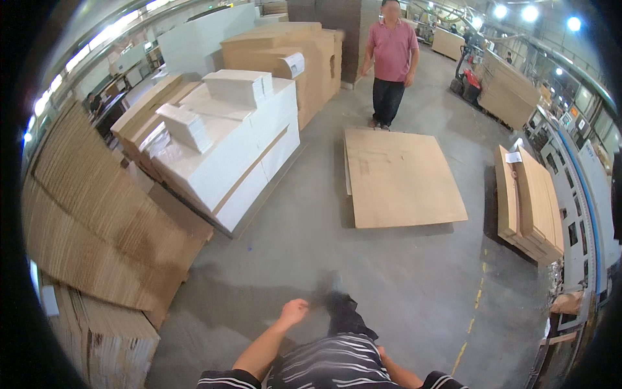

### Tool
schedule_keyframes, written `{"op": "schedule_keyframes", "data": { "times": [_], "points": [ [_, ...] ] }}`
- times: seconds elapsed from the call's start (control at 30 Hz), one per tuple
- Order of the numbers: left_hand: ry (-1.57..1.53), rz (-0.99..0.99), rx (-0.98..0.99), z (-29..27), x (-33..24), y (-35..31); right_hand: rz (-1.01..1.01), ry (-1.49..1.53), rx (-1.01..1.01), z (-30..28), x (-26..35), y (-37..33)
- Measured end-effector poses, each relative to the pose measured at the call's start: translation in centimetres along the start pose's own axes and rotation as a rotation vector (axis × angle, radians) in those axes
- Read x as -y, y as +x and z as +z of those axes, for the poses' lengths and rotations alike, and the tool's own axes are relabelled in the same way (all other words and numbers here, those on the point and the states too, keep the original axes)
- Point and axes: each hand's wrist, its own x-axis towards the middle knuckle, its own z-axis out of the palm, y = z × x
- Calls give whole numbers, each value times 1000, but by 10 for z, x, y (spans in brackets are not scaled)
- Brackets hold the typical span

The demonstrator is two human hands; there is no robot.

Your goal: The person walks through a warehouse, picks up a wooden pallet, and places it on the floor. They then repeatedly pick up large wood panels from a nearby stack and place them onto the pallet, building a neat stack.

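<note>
Mostly open concrete, both hands empty

Ahead, the left hand swings loosely curled, its grip holding nothing; the right hand's grip is hidden behind the torso. Bare floor lies between a flat cardboard sheet and leaning corrugated stacks. A person in pink stands at the sheet's far edge.

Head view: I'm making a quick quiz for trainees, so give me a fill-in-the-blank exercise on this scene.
1. The left hand holds ___.
2. The flat cardboard sheet lies on the ___.
3. The other person, in a pink shirt, stands at the sheet's ___ edge.
4. The white stack is on the wearer's ___ side.

Missing words: nothing; floor; far; left
</note>
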Motion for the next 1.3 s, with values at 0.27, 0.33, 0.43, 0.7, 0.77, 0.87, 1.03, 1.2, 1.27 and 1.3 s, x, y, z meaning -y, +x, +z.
{"op": "schedule_keyframes", "data": {
  "times": [0.27,0.33,0.43,0.7,0.77,0.87,1.03,1.2,1.27,1.3],
  "points": [
    [156,-304,120,-103,-15,183,311,303,-37,-55,333,134],
    [73,-422,91,-132,-17,210,267,357,-40,-62,398,179],
    [156,-381,122,-164,-35,253,205,509,-55,-58,490,221],
    [541,-465,441,-185,-117,420,391,1059,-197,-13,584,328],
    [543,-459,476,-189,-131,455,487,1184,-307,-3,574,364],
    [637,-407,539,-197,-139,503,596,1331,-452,17,538,424],
    [748,-406,522,-178,-129,558,675,1550,-611,58,438,529],
    [857,-167,519,-151,-167,577,637,1960,-847,54,360,611],
    [894,-240,618,-146,-185,582,576,2183,-938,41,342,643],
    [876,-270,605,-140,-187,582,497,2146,-951,36,336,656]
  ]
}}
